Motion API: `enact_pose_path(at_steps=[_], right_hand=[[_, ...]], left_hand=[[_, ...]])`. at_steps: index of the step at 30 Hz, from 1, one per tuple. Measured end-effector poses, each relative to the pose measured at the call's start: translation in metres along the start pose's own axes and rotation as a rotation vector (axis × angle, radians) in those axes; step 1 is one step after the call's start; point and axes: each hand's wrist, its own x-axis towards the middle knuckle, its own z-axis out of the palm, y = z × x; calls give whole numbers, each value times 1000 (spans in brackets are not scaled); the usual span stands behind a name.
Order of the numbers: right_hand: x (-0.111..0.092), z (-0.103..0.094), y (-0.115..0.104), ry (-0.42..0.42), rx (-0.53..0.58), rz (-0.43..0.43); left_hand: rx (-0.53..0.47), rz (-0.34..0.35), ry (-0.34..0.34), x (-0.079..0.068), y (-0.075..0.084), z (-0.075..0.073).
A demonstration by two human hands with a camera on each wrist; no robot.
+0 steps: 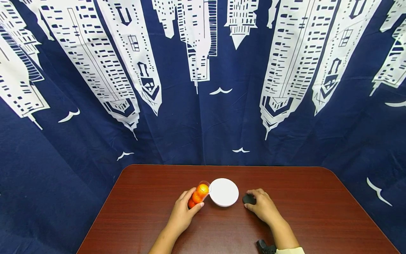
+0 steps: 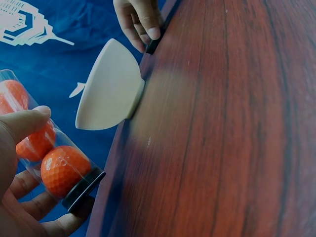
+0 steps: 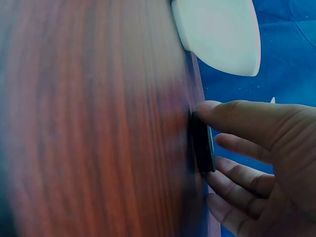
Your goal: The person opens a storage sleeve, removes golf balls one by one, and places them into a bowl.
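My left hand grips a clear tube with orange golf balls inside, thumb on one side and fingers on the other. Its upper end looks uncapped in the head view, and a black cap closes the lower end. In the left wrist view the lowest golf ball sits against that cap. To the right of the bowl, my right hand pinches a flat black lid by its edges, low on the tabletop. Between the two hands stands a white bowl, upright, its outer wall smooth.
Everything stands on a reddish-brown wooden table. Behind it hangs a dark blue curtain printed with white buildings and birds. A black strap-like device shows at the right wrist.
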Motion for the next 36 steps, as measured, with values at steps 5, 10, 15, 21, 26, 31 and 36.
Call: enact_pose_path(at_steps=[5,10,15,21,26,31,36], right_hand=[[0,-2,-1,25,22,-5],[2,-5,-2,74,51,-16],[3,-8,-7,163,91,-71],[0,-14,-21,252,143,-126],[-4,-19,-35,265,212,-155],[-7,-21,-45,222,280,-173],[-10,-19,-50,195,344,-225]], left_hand=[[0,3,6,0,0,0],[-1,8,19,-1,0,-1],[0,6,31,-1,3,-2],[-10,-2,39,-1,7,-4],[-5,18,61,-1,10,-5],[36,42,92,-1,13,-5],[76,42,120,-2,17,-5]])
